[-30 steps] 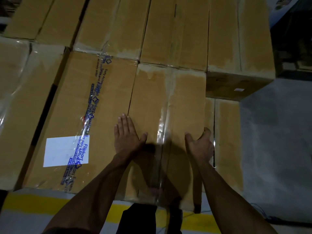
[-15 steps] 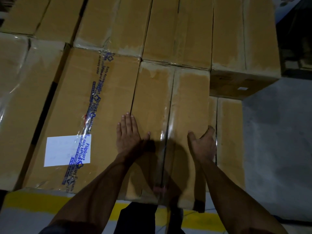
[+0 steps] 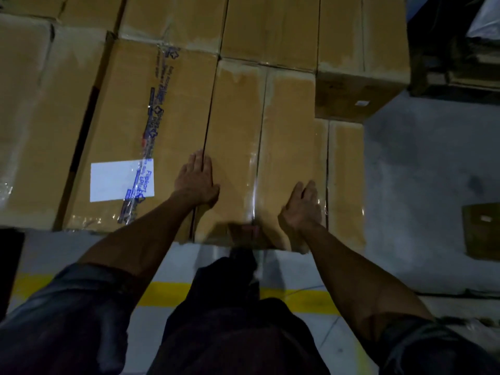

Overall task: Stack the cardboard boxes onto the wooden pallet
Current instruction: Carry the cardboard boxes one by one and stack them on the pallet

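Both palms are lying flat on the near box [image 3: 238,136], which is sitting in the stack's front row, tight against the labelled box [image 3: 140,131]. The left hand [image 3: 196,182] is resting, fingers straight, along its left edge; the right hand [image 3: 304,207] is pressing, fingers extended, beside its right edge.
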### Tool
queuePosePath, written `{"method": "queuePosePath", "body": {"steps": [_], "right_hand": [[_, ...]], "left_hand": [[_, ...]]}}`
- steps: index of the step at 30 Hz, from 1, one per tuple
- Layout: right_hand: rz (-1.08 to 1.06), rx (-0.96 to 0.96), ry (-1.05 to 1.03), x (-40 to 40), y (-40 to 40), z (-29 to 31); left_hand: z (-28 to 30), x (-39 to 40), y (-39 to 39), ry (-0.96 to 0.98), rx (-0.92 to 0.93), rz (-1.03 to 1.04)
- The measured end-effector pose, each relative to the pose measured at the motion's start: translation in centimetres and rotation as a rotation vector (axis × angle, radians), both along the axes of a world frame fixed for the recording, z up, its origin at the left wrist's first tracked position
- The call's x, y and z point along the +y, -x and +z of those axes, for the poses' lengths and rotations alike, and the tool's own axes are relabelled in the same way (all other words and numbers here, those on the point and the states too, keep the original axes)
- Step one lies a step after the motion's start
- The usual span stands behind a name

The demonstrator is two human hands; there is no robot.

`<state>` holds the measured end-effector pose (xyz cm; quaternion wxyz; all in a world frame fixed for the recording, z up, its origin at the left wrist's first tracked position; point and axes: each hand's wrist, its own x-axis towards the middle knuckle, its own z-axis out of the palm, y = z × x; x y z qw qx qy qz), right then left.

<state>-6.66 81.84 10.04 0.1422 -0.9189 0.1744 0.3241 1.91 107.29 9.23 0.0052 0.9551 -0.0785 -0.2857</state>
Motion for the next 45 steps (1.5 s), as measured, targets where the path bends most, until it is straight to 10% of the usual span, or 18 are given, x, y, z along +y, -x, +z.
{"method": "queuePosePath", "body": {"steps": [12,45], "right_hand": [[0.193,-0.018,-0.024,0.0,11.0,-2.2],[0.263,-0.366,0.091,-0.5,12.7,-4.6]], "left_hand": [[0.1,3.2,15.1,0.001,-0.012,-0.042],[-2.4,4.3,16.2,-0.032,-0.286,-0.156]]}}
